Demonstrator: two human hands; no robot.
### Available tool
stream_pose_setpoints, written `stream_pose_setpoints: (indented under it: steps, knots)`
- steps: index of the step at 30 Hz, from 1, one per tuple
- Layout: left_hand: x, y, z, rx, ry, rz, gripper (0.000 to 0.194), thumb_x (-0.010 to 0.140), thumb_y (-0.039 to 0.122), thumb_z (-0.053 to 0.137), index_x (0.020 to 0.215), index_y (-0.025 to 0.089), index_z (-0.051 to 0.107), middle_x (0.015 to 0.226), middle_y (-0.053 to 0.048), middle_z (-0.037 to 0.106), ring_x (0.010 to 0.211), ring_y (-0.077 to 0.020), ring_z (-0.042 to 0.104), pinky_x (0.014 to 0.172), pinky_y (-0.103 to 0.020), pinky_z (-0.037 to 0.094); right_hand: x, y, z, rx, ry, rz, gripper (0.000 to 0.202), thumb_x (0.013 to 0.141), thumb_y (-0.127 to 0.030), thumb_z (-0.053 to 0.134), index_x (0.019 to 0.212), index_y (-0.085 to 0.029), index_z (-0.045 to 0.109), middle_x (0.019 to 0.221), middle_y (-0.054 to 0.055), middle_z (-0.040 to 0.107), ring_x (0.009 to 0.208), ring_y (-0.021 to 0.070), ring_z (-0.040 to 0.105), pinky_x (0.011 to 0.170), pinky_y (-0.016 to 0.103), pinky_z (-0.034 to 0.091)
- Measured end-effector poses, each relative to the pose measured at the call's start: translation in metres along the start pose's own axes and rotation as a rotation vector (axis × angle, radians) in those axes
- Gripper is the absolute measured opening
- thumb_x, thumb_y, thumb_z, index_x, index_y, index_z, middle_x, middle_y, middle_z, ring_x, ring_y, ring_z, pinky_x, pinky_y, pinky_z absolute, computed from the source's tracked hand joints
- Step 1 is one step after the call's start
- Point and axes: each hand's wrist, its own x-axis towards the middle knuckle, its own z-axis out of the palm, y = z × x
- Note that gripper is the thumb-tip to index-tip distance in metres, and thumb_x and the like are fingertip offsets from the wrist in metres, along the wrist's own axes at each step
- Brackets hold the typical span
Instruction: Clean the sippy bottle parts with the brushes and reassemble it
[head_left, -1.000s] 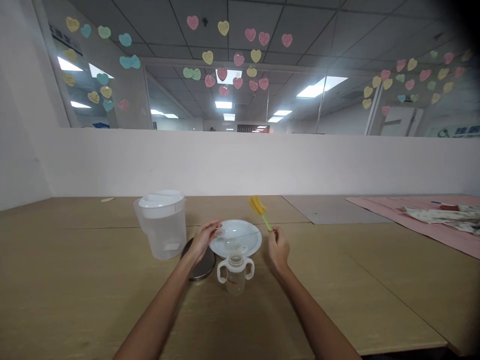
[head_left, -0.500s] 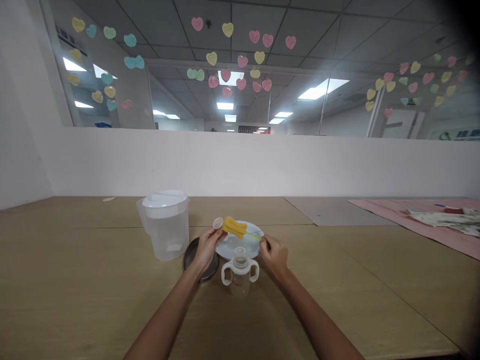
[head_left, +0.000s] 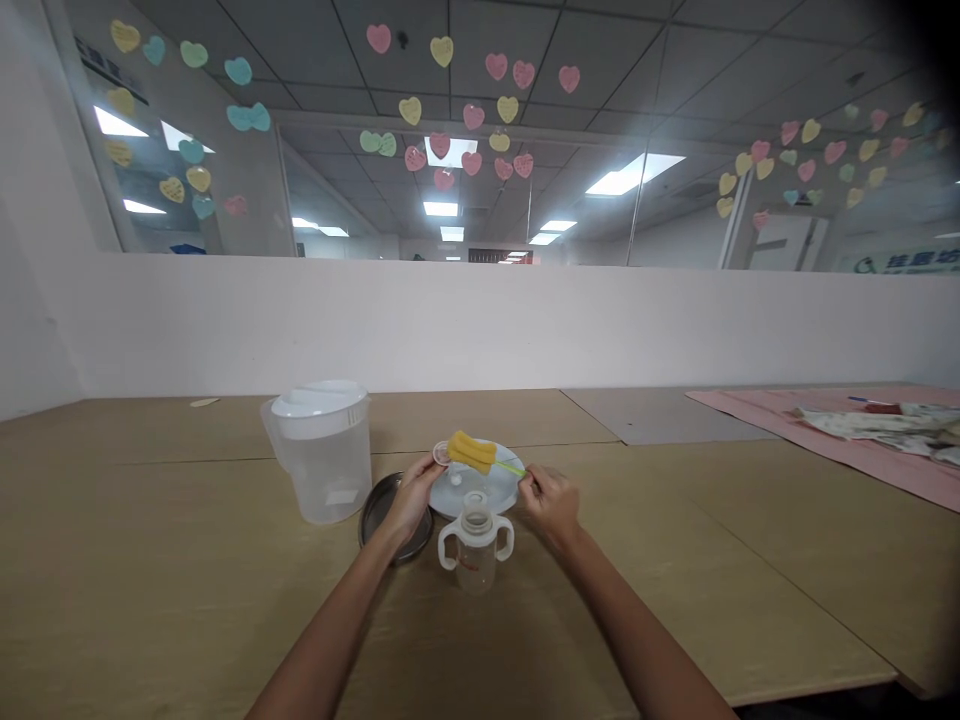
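This looks office-like; glass partition [head_left: 570, 140], tiled ceiling [head_left: 615, 45].

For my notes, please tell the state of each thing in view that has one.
Disc: pinched in left hand
Brush: gripped in right hand, head up at the disc
Bottle: upright, uncapped
Jug: upright, lidded
Plate: flat, partly hidden
Pan: flat, partly hidden
Pink sheet: spread out
White cloth: rumpled
Lights: on
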Motion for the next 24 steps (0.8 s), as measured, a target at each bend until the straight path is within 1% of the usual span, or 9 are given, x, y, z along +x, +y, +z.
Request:
stream_pose_setpoints:
  steps: [3, 7, 10, 12, 14, 16, 19, 22, 24]
  knots:
    - [0.001, -0.004, -0.005, 0.030, -0.023, 0.021, 0.031, 0.069, 0.030, 0.059, 0.095, 0.014, 0.063, 0.091, -0.007, 0.066, 0.084, -0.0204, 0.059, 0.074, -0.028, 0.042, 0.001, 0.002, -0.001, -0.007, 0.007, -0.021, 0.022, 0.071, -0.015, 0.042, 0.051, -0.016, 0.052, 0.045, -0.001, 0.049, 0.045, 0.0087, 0.041, 0.048, 0.022, 0.024]
    - [0.003, -0.008, -0.010, 0.042, -0.007, 0.040, 0.028, 0.068, 0.028, 0.059, 0.091, 0.014, 0.065, 0.090, -0.007, 0.066, 0.086, -0.0197, 0.058, 0.072, -0.025, 0.041, 0.001, 0.003, -0.001, -0.005, -0.005, -0.026, 0.022, 0.071, -0.016, 0.042, 0.052, -0.016, 0.053, 0.045, 0.000, 0.050, 0.045, 0.0085, 0.042, 0.048, 0.021, 0.024]
    - [0.003, -0.008, -0.009, 0.038, -0.006, 0.059, 0.025, 0.067, 0.028, 0.058, 0.087, 0.015, 0.066, 0.090, -0.006, 0.065, 0.085, -0.0181, 0.057, 0.070, -0.024, 0.040, 0.002, 0.004, -0.002, -0.002, -0.031, -0.026, 0.024, 0.071, -0.017, 0.041, 0.051, -0.016, 0.054, 0.045, 0.000, 0.051, 0.044, 0.0082, 0.043, 0.048, 0.021, 0.024]
    - [0.002, -0.006, -0.008, 0.048, -0.001, 0.057, 0.024, 0.068, 0.029, 0.058, 0.085, 0.015, 0.066, 0.086, -0.005, 0.065, 0.080, -0.0166, 0.056, 0.068, -0.023, 0.040, 0.003, 0.005, -0.004, -0.008, -0.053, -0.019, 0.025, 0.071, -0.017, 0.040, 0.050, -0.016, 0.054, 0.044, 0.000, 0.050, 0.043, 0.0080, 0.042, 0.048, 0.021, 0.024]
    - [0.001, -0.004, -0.006, 0.082, 0.035, 0.049, 0.024, 0.066, 0.031, 0.059, 0.082, 0.015, 0.066, 0.079, -0.004, 0.064, 0.072, -0.0147, 0.056, 0.064, -0.022, 0.039, 0.004, 0.007, -0.005, -0.015, -0.068, -0.007, 0.026, 0.071, -0.018, 0.040, 0.049, -0.016, 0.053, 0.044, 0.000, 0.051, 0.044, 0.0079, 0.042, 0.048, 0.021, 0.023]
    - [0.000, -0.001, -0.006, 0.125, 0.109, 0.050, 0.025, 0.064, 0.034, 0.061, 0.080, 0.015, 0.066, 0.073, -0.003, 0.063, 0.067, -0.0132, 0.054, 0.061, -0.021, 0.038, 0.004, 0.010, -0.006, -0.024, -0.079, 0.003, 0.025, 0.071, -0.018, 0.040, 0.049, -0.016, 0.053, 0.045, 0.000, 0.052, 0.044, 0.0078, 0.043, 0.048, 0.021, 0.023]
    - [-0.002, 0.002, -0.006, 0.195, 0.209, 0.074, 0.026, 0.062, 0.038, 0.063, 0.074, 0.014, 0.065, 0.065, 0.000, 0.060, 0.063, -0.0119, 0.051, 0.059, -0.020, 0.036, 0.003, 0.014, -0.006, -0.036, -0.130, -0.035, 0.025, 0.070, -0.019, 0.041, 0.048, -0.016, 0.053, 0.044, 0.000, 0.052, 0.044, 0.0075, 0.042, 0.048, 0.021, 0.021]
    - [-0.004, 0.004, -0.005, 0.288, 0.181, 0.090, 0.026, 0.063, 0.040, 0.062, 0.067, 0.015, 0.062, 0.061, 0.001, 0.056, 0.061, -0.0114, 0.049, 0.059, -0.020, 0.036, 0.001, 0.015, -0.004, -0.034, -0.198, -0.099, 0.025, 0.069, -0.020, 0.042, 0.047, -0.016, 0.054, 0.045, 0.001, 0.053, 0.043, 0.0073, 0.041, 0.048, 0.022, 0.021]
    - [-0.004, 0.004, -0.005, 0.326, 0.143, 0.101, 0.025, 0.064, 0.039, 0.062, 0.067, 0.015, 0.062, 0.063, 0.000, 0.058, 0.063, -0.0117, 0.050, 0.061, -0.021, 0.037, 0.000, 0.013, -0.003, -0.035, -0.216, -0.097, 0.025, 0.069, -0.021, 0.042, 0.047, -0.015, 0.054, 0.046, 0.001, 0.054, 0.044, 0.0074, 0.041, 0.049, 0.022, 0.021]
